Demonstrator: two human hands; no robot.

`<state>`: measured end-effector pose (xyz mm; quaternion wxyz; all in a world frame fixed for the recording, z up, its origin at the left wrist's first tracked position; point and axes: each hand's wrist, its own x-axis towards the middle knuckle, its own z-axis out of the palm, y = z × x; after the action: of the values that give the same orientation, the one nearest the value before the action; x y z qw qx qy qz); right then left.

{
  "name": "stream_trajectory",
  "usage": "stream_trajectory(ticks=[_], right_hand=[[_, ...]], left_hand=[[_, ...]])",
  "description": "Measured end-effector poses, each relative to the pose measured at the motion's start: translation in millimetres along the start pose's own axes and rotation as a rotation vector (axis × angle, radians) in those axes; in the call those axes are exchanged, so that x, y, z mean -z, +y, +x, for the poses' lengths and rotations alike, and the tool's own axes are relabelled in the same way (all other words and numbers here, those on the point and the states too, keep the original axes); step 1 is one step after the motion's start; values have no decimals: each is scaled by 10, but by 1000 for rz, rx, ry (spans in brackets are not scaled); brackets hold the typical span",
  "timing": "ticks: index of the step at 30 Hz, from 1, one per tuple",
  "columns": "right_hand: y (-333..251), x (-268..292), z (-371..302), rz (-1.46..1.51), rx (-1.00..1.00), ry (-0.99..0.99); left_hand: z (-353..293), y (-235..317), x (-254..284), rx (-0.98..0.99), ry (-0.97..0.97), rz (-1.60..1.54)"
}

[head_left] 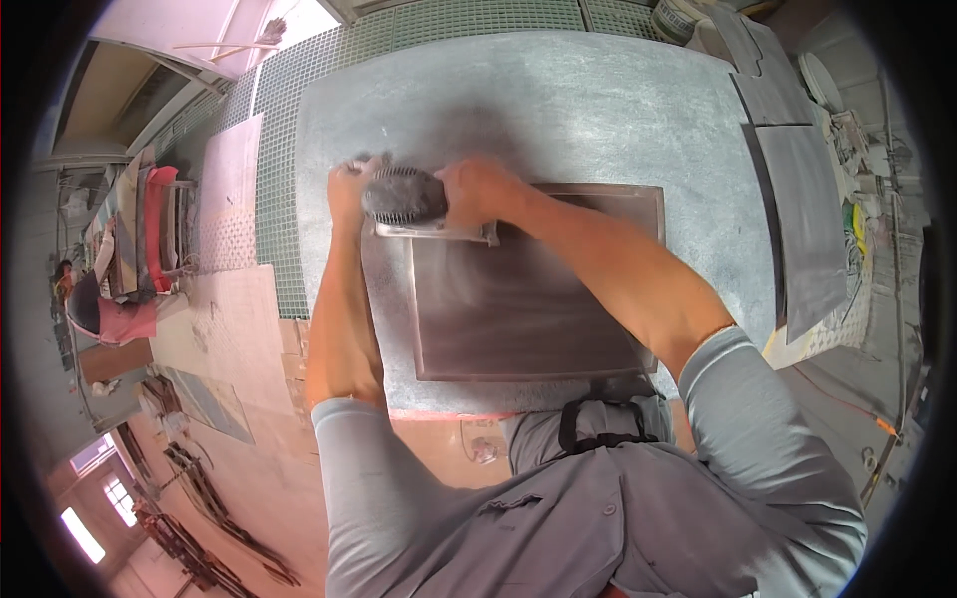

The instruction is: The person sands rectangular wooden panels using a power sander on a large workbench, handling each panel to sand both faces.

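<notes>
Both of my hands are on a power sander (404, 194) with a dark, ribbed motor housing and a flat, pale base plate. My left hand (349, 184) is closed on its left end. My right hand (477, 189) grips its right end, fingers blurred and partly hidden. The base plate overlaps the upper left corner of a dark brown rectangular panel (538, 324). This panel has a narrow raised border and pale dust streaks near the sander. Whether the plate presses on the panel or just above it, I cannot tell.
Under the panel is a large dusty grey board (618, 110), with a dark dust patch beyond the sander. Green grating (282, 199) borders it. Grey sheets (812, 219) lie at right, near a white bucket (676, 20). A cable with an orange connector (885, 427) runs along the right floor.
</notes>
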<state>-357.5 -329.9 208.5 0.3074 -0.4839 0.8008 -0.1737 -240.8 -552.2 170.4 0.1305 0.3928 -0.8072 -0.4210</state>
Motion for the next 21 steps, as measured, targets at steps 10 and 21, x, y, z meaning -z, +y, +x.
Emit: stream_trajectory(ticks=[10,21], right_hand=[[-425,-522,-785,121,16,-37],[1402,655,-1474,302,5,-67]], left_hand=[[-927,-406,273,80,-33,-53],[-686,1059,-1550,-114,-170,128]])
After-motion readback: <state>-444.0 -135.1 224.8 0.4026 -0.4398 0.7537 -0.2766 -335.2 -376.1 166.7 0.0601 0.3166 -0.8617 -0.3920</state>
